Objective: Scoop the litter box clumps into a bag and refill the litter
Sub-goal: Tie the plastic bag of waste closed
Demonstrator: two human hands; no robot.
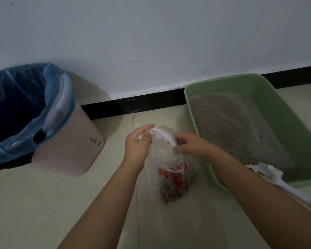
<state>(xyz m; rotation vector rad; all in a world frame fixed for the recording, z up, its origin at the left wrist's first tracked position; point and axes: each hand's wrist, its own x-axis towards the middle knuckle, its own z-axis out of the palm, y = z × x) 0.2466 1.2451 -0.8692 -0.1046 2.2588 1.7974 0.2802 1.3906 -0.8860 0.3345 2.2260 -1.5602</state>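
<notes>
Tiled floor (43, 203): bin (70, 144), tray (276, 112), bag (169, 177).

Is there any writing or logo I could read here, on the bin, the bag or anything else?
None of it can be read.
Pink trash bin: a small dark mark near its lower right corner, too small and blurred to read.
Plastic bag, held at its handles by the left hand and right hand: red print low on the front, crumpled and blurred, unreadable.
Green litter box, white scoop: no writing visible.

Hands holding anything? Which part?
Both hands grip the white plastic bag by its top handles: left hand on one handle, right hand on the other.
</notes>
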